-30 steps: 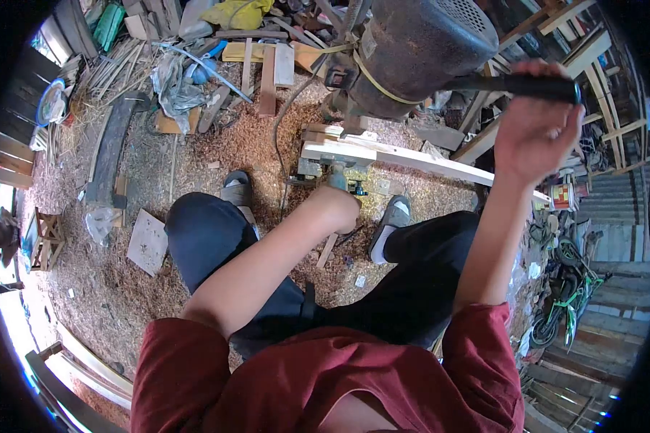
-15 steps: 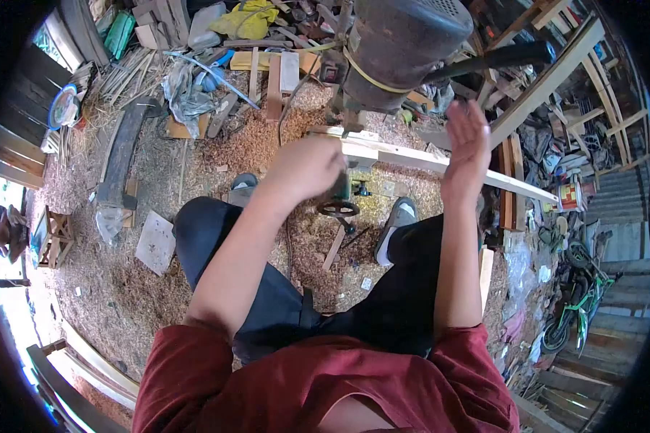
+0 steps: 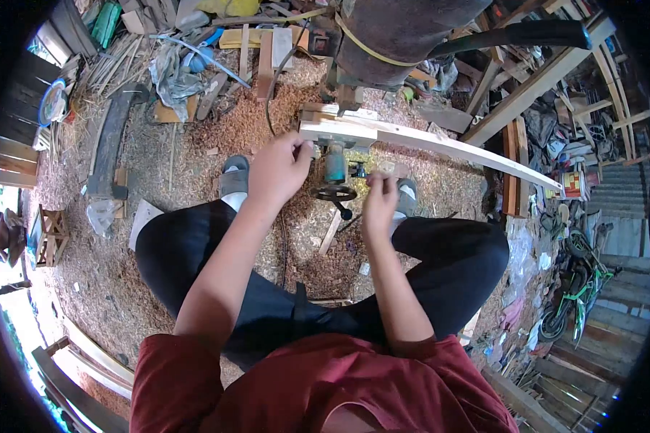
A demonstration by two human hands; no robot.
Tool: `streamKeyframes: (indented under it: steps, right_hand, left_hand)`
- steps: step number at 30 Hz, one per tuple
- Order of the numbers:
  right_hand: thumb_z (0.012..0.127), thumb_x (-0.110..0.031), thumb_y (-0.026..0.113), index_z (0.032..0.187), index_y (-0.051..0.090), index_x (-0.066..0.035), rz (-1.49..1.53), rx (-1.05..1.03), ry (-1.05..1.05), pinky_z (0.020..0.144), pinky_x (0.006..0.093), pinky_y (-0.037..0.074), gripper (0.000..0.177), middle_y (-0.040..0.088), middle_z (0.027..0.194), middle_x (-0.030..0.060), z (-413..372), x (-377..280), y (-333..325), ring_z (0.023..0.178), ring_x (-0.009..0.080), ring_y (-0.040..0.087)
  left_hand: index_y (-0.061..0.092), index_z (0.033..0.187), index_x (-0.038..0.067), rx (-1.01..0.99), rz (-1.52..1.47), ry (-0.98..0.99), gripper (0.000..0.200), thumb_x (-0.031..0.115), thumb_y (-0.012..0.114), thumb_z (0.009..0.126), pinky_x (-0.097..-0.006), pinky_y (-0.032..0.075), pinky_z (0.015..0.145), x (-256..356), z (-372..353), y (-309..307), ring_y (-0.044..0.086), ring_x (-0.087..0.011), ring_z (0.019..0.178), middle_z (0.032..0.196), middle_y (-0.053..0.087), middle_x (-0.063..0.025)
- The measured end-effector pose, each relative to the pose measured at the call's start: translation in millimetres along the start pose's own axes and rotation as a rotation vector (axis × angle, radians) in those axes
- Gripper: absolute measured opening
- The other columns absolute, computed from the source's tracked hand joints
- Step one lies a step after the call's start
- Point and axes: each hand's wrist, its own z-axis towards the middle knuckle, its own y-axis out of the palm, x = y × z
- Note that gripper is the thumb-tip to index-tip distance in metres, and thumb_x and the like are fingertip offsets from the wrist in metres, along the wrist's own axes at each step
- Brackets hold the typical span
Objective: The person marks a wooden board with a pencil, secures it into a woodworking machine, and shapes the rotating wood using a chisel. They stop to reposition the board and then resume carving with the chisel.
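Observation:
A large machine (image 3: 390, 43) with a black lever (image 3: 513, 36) stands in front of me. Under it a long pale wooden beam (image 3: 455, 146) lies across a small support and reaches to the right. My left hand (image 3: 280, 167) is beside the beam's left end, its thumb and forefinger curled close together; whether they pinch anything is hidden. Below the beam, my right hand (image 3: 380, 198) is near a small black clamp (image 3: 357, 170), fingers bent, with nothing clear between them. A black handwheel (image 3: 334, 193) sits under the green column (image 3: 334, 164) between my hands.
Wood shavings (image 3: 231, 119) cover the ground. A dark curved beam (image 3: 108, 151) lies at the left, and timber offcuts (image 3: 264, 65) are beyond. A slanted wooden post (image 3: 534, 90) stands at the right. A green motorcycle (image 3: 576, 292) is at the far right.
My right hand has come down and left from above the beam to near the clamp. My left hand has moved slightly left and down. My knees are spread wider.

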Motion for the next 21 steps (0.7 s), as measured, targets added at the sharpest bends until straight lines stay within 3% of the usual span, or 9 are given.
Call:
streamKeyframes:
  steps: [3,7,10,14,15,18,19,21]
  right_hand:
    - [0.105,-0.022,0.056,0.106,0.066,0.003,-0.286,-0.029,-0.029,0.089,0.0387,0.049,0.027,0.067,0.099,0.0166,-1.4,58.5,4.2,0.095,0.0256,0.064]
    - [0.107,-0.028,0.053,0.107,0.065,0.002,-0.378,-0.09,0.019,0.087,0.042,0.048,0.033,0.063,0.096,0.0196,2.5,65.1,12.1,0.091,0.033,0.061]
    - [0.108,-0.028,0.051,0.102,0.063,0.002,-0.319,-0.111,-0.054,0.084,0.043,0.046,0.033,0.061,0.092,0.0188,4.8,63.5,23.1,0.087,0.0331,0.058]
    - [0.109,-0.028,0.048,0.095,0.056,0.003,-0.277,-0.165,0.048,0.078,0.0439,0.043,0.035,0.056,0.085,0.0167,4.6,60.4,34.4,0.079,0.0295,0.053]
    - [0.109,-0.026,0.048,0.099,0.058,0.002,-0.255,-0.176,0.067,0.079,0.0416,0.045,0.032,0.058,0.087,0.0164,6.4,65.5,34.4,0.081,0.0283,0.055]
    - [0.108,-0.024,0.049,0.104,0.06,0.002,-0.225,-0.142,0.037,0.081,0.0397,0.047,0.028,0.062,0.09,0.0157,8.2,74.2,37.9,0.084,0.0271,0.058]
    - [0.107,-0.02,0.049,0.109,0.061,0.001,-0.256,-0.145,0.035,0.083,0.0377,0.049,0.024,0.064,0.092,0.0149,8.3,72.1,36.9,0.086,0.0264,0.06]
    - [0.106,-0.018,0.049,0.109,0.061,0.001,-0.255,-0.147,0.02,0.083,0.0376,0.049,0.023,0.063,0.092,0.0144,9.0,70.6,36.9,0.085,0.0256,0.06]
  left_hand:
    - [0.069,0.094,0.005,-0.049,0.001,0.056,0.019,0.024,0.065,0.096,-0.0468,0.054,0.074,-26.2,-8.1,27.3,0.068,-0.0362,0.083,0.092,0.068,-0.0165]
    - [0.068,0.104,0.007,-0.128,0.061,0.109,0.015,0.019,0.064,0.096,-0.0458,0.055,0.085,-47.5,-15.7,44.9,0.068,-0.0366,0.097,0.103,0.068,-0.0151]
    - [0.068,0.108,0.005,-0.212,0.1,0.073,0.018,0.019,0.063,0.097,-0.0462,0.054,0.091,-57.9,-9.6,47.3,0.067,-0.0379,0.105,0.108,0.069,-0.0166]
    - [0.068,0.112,0.006,-0.335,0.203,0.004,0.024,0.024,0.059,0.099,-0.0479,0.054,0.094,-58.9,-1.6,47.9,0.067,-0.0392,0.108,0.114,0.069,-0.0172]
    - [0.068,0.114,0.007,-0.362,0.235,0.001,0.025,0.025,0.058,0.1,-0.0486,0.054,0.095,-58.5,-0.5,48.2,0.067,-0.0393,0.108,0.116,0.068,-0.0175]
    - [0.069,0.111,0.01,-0.443,0.282,0.075,0.021,0.023,0.059,0.098,-0.0538,0.055,0.087,-66.5,0.9,54.0,0.069,-0.038,0.103,0.11,0.068,-0.0175]
    - [0.065,0.13,0.01,-0.59,0.304,0.026,0.036,0.025,0.056,0.099,-0.051,0.053,0.098,-63.4,3.9,49.9,0.067,-0.04,0.112,0.12,0.067,-0.0207]
    - [0.063,0.133,0.011,-0.673,0.353,0.067,0.038,0.025,0.056,0.098,-0.0515,0.053,0.098,-64.6,5.9,48.6,0.067,-0.0405,0.112,0.121,0.067,-0.0213]
